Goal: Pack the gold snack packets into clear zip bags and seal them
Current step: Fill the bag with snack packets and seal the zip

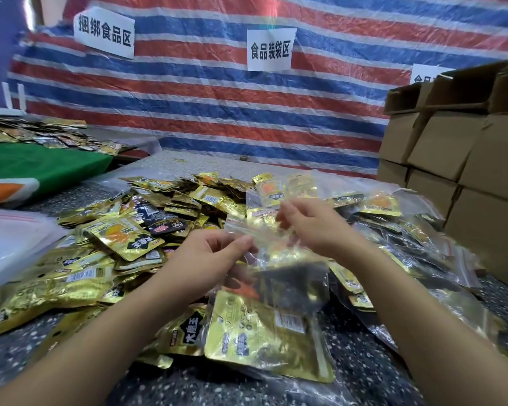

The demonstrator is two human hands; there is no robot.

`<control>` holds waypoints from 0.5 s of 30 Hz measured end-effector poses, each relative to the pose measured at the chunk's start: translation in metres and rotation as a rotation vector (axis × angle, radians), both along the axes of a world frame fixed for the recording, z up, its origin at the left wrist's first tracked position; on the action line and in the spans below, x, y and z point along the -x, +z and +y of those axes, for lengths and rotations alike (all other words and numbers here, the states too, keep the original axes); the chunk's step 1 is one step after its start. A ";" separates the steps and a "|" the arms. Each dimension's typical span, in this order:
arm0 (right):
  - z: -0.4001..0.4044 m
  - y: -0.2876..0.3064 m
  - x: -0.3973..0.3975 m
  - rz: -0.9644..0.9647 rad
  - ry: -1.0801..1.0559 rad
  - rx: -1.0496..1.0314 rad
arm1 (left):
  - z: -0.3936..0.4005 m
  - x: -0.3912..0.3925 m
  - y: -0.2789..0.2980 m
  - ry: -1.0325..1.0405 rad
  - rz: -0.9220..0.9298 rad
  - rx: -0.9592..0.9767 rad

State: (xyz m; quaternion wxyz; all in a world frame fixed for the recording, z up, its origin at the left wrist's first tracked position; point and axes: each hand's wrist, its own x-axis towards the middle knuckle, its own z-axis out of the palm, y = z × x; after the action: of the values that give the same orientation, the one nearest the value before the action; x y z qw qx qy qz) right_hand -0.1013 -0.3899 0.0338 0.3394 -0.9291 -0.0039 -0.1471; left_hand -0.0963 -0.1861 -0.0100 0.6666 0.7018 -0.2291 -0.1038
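A clear zip bag (276,276) with gold snack packets inside hangs above the table between my hands. My left hand (206,256) pinches the bag's top strip at its left end. My right hand (314,221) pinches the same strip further right. Below the bag lies a gold packet (264,341) face down on the table. A large heap of loose gold packets (121,244) covers the table to the left and behind. Several filled zip bags (417,235) lie to the right.
A stack of empty clear bags (9,241) sits at the far left. Cardboard boxes (458,148) are stacked at the right. A green-covered table (41,165) with more packets stands at the back left. A striped tarp wall (217,106) with paper signs closes the back.
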 end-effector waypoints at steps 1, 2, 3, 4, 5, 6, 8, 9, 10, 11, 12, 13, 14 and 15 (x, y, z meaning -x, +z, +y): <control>0.003 0.000 -0.006 0.043 0.037 0.104 | 0.000 0.000 0.000 -0.002 -0.006 -0.005; 0.008 0.001 -0.011 0.076 0.091 0.188 | -0.001 0.001 0.000 -0.003 -0.018 -0.012; 0.012 0.001 -0.016 0.108 0.151 0.248 | -0.001 0.001 0.001 -0.004 -0.033 -0.016; 0.017 0.003 -0.019 0.155 0.208 0.288 | -0.001 0.002 0.001 -0.008 -0.049 -0.018; 0.022 0.004 -0.022 0.217 0.260 0.317 | -0.001 0.002 0.001 -0.012 -0.068 -0.018; 0.027 0.004 -0.025 0.278 0.301 0.361 | -0.001 0.003 0.001 -0.014 -0.092 -0.019; 0.036 0.002 -0.032 0.366 0.366 0.521 | -0.001 0.004 0.000 0.002 -0.142 -0.018; 0.040 0.001 -0.036 0.399 0.390 0.600 | -0.001 0.004 0.000 0.011 -0.156 -0.013; 0.043 -0.001 -0.039 0.428 0.412 0.665 | 0.000 0.004 0.000 0.018 -0.162 -0.008; 0.046 -0.004 -0.042 0.452 0.434 0.706 | 0.000 0.004 0.001 0.024 -0.165 -0.006; 0.048 -0.006 -0.043 0.469 0.456 0.710 | 0.001 0.003 0.001 0.027 -0.167 -0.011; 0.049 -0.006 -0.043 0.480 0.486 0.688 | 0.002 0.002 0.001 0.029 -0.169 -0.020; 0.050 -0.006 -0.043 0.486 0.522 0.651 | 0.002 0.000 0.001 0.028 -0.169 -0.027; 0.051 -0.006 -0.041 0.489 0.556 0.606 | 0.003 -0.001 0.000 0.030 -0.172 -0.035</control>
State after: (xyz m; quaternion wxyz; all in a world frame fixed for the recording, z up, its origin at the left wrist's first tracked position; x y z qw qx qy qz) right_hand -0.0602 -0.3391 0.0277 0.0709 -0.9572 -0.2152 0.1799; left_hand -0.0955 -0.1833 -0.0099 0.6335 0.7229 -0.2733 -0.0371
